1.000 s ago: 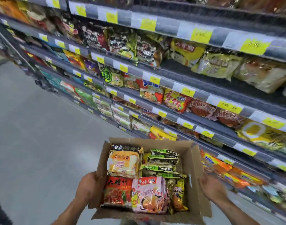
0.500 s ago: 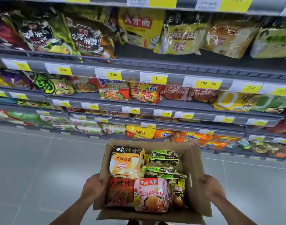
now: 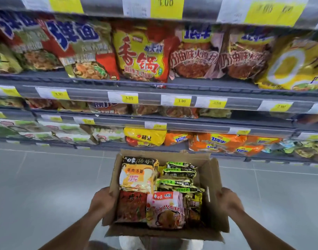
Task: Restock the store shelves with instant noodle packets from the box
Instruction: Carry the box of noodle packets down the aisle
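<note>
Shelves (image 3: 154, 91) nearer; box (image 3: 213, 195) gripped as before.

Packed tight along the upper shelf (image 3: 154, 83) front edge, packets (image 3: 140, 55) side by side, no gap for fingers. Dark open room above the flat packets on the middle shelf (image 3: 172, 121). Box (image 3: 214, 186) open-topped, crowded on its left side, bare strip along its right wall. Clear floor (image 3: 46, 186) left of the box.
</note>
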Demonstrator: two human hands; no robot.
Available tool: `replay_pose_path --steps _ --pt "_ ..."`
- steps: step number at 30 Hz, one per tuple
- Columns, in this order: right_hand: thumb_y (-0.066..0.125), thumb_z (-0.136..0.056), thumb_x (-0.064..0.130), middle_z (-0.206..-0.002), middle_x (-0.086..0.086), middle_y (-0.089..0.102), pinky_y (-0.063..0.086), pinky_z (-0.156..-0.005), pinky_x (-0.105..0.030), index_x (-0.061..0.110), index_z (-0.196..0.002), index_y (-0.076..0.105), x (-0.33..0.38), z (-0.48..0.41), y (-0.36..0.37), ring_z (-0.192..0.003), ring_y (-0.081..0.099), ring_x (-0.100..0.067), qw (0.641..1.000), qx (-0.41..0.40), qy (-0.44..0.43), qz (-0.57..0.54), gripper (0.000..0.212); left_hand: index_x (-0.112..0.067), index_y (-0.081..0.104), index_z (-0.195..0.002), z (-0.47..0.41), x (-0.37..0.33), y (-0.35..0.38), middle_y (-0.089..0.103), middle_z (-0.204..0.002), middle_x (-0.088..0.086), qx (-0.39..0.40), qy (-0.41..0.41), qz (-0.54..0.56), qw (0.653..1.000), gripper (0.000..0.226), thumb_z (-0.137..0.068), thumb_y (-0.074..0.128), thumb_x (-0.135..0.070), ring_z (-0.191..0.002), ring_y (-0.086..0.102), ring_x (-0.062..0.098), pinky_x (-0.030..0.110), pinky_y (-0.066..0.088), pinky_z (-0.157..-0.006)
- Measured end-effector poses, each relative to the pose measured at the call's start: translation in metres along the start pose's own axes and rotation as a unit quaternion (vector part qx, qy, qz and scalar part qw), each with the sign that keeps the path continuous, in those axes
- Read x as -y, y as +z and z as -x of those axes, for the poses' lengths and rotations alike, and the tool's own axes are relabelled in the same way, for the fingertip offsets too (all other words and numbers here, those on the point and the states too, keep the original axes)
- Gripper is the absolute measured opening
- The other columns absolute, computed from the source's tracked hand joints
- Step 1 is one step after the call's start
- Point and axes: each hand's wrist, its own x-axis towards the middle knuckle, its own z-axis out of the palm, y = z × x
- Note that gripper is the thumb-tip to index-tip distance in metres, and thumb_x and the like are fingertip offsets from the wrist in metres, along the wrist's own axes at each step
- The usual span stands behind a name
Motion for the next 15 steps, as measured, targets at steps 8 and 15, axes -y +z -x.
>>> replay_pose_path --steps 8,15 --pt "0.052 -0.097 0.024 -0.109 -0.012 0.071 0.041 -0.072 -0.028 0.020 -0.094 0.064 -0.017 -0.122 0.081 -0.103 0.065 -0.033 1.000 0.006 -0.019 0.009 0.013 -0.017 0.067 -0.095 -0.111 0.009 0.078 0.073 -0.104 0.012 -0.012 0.013 -0.003 1.000 0.023 -0.097 0.050 -0.033 -0.084 0.063 0.029 0.031 0.049 -0.072" --pt "0.052 -0.095 0.021 -0.113 -0.014 0.071 0.044 -0.074 -0.031 0.019 -0.097 0.065 -0.028 -0.198 0.135 -0.106 0.064 -0.037 0.999 -0.008 -0.040 0.018 0.014 -0.013 0.070 -0.103 -0.175 0.015 0.128 0.072 -0.106 0.013 -0.019 0.012 0.015 1.000 0.025 -0.098 0.049 -0.025 -0.086 0.063 0.029 0.031 0.049 -0.072"
